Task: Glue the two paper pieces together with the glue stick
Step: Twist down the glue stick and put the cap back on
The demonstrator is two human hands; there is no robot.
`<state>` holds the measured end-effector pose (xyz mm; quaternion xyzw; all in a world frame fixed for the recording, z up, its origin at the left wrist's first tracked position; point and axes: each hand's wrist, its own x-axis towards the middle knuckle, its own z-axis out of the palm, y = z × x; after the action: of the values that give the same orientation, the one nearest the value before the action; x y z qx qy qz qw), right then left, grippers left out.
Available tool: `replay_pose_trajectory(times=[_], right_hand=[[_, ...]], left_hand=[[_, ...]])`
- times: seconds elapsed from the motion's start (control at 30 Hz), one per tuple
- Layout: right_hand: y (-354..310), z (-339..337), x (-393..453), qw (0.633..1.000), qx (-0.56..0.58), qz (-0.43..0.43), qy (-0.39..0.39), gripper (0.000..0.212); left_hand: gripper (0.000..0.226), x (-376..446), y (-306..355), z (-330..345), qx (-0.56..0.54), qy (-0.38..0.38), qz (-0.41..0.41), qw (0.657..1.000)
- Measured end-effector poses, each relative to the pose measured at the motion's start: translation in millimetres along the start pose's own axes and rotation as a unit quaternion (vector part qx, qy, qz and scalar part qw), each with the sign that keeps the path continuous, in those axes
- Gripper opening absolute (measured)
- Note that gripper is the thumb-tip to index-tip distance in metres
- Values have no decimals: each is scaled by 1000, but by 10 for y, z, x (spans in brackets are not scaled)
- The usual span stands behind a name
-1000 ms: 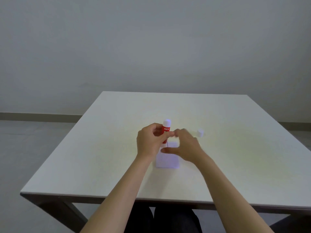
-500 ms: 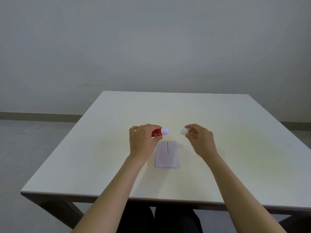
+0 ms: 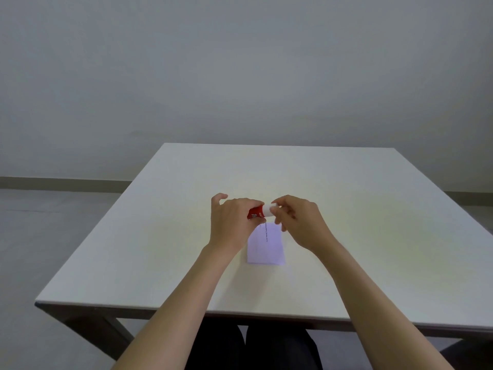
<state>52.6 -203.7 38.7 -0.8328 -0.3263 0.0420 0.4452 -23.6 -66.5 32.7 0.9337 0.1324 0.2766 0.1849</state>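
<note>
Your left hand [image 3: 231,225] grips the glue stick [image 3: 256,212] sideways above the paper [image 3: 265,247] on the table [image 3: 160,236]; your right hand [image 3: 301,222] pinches its white cap [image 3: 269,210]

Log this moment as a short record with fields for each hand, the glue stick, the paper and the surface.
left hand: grips the red body of the glue stick
right hand: fingertips on the stick's white end
glue stick: lies roughly level, held above the table
paper: white, flat on the table, under and just nearer than the hands; untouched
table: pale top
</note>
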Motion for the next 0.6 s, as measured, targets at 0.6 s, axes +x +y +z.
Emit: replay_pose_trajectory(times=[0.6], right_hand=[[-136, -90, 101, 983, -141, -36, -116, 24]], left_hand=[[15, -36, -137, -67, -46, -26, 2, 999]])
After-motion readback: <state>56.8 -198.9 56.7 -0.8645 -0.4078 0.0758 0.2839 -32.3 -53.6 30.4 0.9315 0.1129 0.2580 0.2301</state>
